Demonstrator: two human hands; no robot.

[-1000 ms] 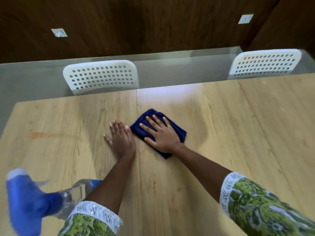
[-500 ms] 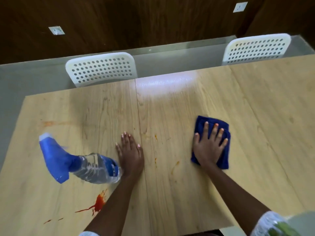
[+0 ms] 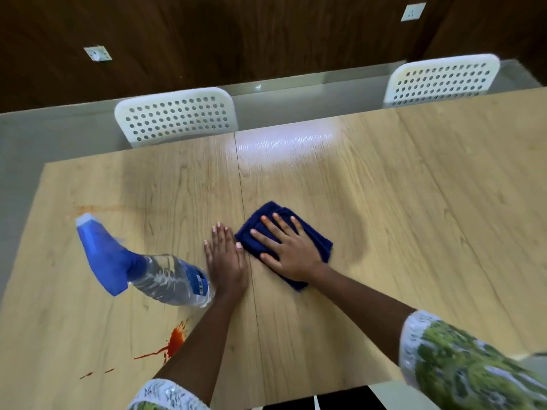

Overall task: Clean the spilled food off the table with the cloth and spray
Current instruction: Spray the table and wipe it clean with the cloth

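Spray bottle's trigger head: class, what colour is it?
Blue, on the spray bottle whose body is clear; the head view shows it.

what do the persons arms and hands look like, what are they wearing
Both forearms are bare from wrist to near the elbow. Each sleeve is loose fabric with a green and white leafy print, ending in a white lace-like cuff. The left hand and right hand show pale nails; no rings, watch or gloves visible.
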